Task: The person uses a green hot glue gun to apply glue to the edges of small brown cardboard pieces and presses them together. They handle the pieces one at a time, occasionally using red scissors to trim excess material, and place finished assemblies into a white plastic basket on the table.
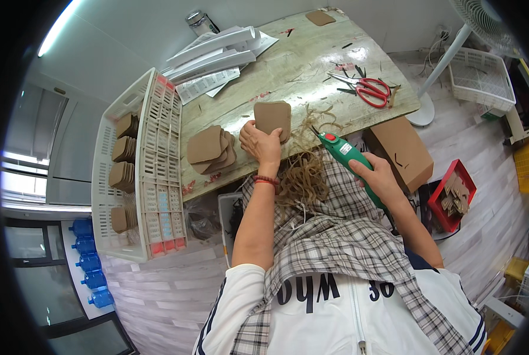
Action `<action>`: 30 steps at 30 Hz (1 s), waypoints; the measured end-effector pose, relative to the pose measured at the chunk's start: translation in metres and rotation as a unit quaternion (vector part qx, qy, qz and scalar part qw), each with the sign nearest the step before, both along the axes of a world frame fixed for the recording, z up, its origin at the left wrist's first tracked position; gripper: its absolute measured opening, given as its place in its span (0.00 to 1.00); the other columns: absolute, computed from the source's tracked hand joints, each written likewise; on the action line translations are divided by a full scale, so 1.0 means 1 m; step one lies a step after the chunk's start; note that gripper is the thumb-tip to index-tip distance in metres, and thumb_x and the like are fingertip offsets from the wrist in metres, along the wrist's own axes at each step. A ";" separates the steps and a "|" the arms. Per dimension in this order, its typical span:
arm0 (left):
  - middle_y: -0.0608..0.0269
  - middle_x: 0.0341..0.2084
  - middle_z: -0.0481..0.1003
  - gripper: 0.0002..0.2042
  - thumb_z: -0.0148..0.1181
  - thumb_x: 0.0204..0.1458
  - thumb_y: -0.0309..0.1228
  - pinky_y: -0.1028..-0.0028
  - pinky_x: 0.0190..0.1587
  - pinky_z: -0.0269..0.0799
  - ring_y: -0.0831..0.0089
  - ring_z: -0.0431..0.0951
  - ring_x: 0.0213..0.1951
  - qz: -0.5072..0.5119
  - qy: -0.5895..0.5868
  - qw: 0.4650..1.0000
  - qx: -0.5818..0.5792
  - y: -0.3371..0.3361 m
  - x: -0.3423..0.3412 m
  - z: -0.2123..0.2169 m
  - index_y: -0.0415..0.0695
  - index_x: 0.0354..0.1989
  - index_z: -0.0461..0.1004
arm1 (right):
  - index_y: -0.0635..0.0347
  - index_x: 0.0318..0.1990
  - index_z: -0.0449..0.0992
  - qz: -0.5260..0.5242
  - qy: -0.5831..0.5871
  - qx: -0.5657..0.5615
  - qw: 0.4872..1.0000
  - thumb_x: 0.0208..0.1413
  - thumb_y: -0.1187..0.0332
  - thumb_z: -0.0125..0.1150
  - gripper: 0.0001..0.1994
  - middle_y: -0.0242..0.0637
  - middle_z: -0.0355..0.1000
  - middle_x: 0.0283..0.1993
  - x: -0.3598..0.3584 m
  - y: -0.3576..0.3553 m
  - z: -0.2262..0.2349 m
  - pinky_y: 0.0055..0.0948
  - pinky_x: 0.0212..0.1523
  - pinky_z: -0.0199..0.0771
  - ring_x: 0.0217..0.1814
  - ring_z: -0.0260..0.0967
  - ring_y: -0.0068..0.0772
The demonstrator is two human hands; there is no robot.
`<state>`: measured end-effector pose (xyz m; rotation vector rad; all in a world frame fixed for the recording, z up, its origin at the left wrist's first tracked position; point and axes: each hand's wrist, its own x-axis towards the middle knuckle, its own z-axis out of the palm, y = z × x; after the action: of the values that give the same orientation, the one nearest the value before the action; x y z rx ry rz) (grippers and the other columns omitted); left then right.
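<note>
My left hand (261, 142) is closed on a tan pad (272, 116) with rounded corners, its thumb over the right edge, near the table's front. In my right hand (375, 176) is a green handheld electric cutter (339, 148) with a red button, its dark tip aimed at the table edge, apart from the pad. A tangle of thin tan trimmed strips (303, 180) lies between my hands, hanging over the edge onto my checked apron (341, 219). Left of my left hand is an uneven pile of similar tan pads (211, 148).
A white plastic crate (161, 160) at the left holds several stacks of pads. Red-handled scissors (371, 90) lie among dark scraps at the right. Rolled papers (217, 56) sit at the back. Beside the table are a cardboard box (403, 151), a red tray (442, 210) and a fan (483, 23).
</note>
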<state>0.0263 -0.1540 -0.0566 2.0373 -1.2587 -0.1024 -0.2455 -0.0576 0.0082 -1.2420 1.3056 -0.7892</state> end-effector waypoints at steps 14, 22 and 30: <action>0.58 0.48 0.73 0.19 0.60 0.51 0.16 0.62 0.53 0.75 0.63 0.75 0.50 -0.096 0.781 0.573 -0.228 0.018 -0.028 0.036 0.39 0.52 0.68 | 0.64 0.43 0.76 -0.040 0.015 -0.051 0.998 0.55 0.57 0.64 0.17 0.27 0.67 0.22 0.024 0.005 0.014 0.22 0.23 0.63 0.21 0.62 0.16; 0.61 0.49 0.72 0.21 0.60 0.52 0.17 0.63 0.53 0.75 0.63 0.73 0.52 -0.111 0.844 0.464 -0.244 0.012 -0.034 0.031 0.44 0.54 0.66 | 0.65 0.43 0.76 -0.039 -0.016 -0.049 0.998 0.56 0.58 0.63 0.17 0.27 0.68 0.24 0.034 0.007 0.030 0.20 0.23 0.64 0.22 0.62 0.15; 0.61 0.50 0.71 0.22 0.59 0.51 0.16 0.61 0.55 0.73 0.62 0.72 0.52 -0.075 0.863 0.452 -0.213 0.021 -0.046 0.036 0.44 0.56 0.66 | 0.65 0.44 0.76 -0.031 -0.020 -0.048 0.998 0.57 0.56 0.63 0.19 0.28 0.69 0.25 0.035 0.007 0.037 0.19 0.23 0.65 0.21 0.63 0.15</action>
<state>-0.0200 -0.1333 -0.0202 0.4571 0.0556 -1.3637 -0.2106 -0.0504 0.0447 -1.2587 1.2918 -0.9264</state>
